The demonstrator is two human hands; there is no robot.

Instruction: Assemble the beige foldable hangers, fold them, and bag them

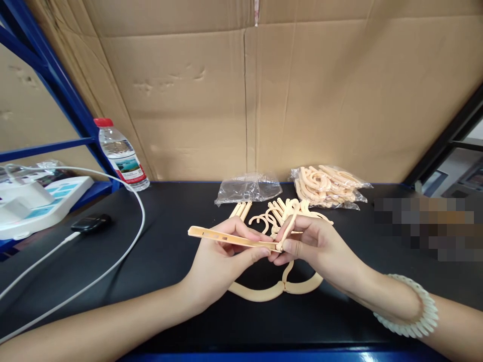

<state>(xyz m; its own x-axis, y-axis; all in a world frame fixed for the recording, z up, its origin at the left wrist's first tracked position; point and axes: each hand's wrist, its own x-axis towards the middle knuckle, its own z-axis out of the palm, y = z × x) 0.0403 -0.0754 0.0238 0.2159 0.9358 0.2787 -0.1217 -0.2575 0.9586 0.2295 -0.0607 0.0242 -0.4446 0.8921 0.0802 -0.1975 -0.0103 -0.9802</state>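
My left hand (pixel 230 254) is closed around a flat, cream plastic hanger arm (pixel 222 236), which points left with small slots along its side. In my right hand (pixel 313 244) a curved hanger hook (pixel 290 223) is pinched between thumb and fingers. The hook's lower end meets the right end of the arm; whether they are joined I cannot tell. Below my hands lies a hanger (pixel 260 294) with two curved arms and a hook, partly hidden. Behind my hands is a pile of loose hooks and arms (pixel 279 208), partly covered by my fingers.
Bagged cream hanger parts (pixel 328 186) and a crumpled clear bag (pixel 249 188) lie at the back of the black table (pixel 169 327). A water bottle (pixel 123 156) leans at the back left. A white power strip (pixel 71 196), a black device (pixel 91 222) and a white cable (pixel 141 216) occupy the left.
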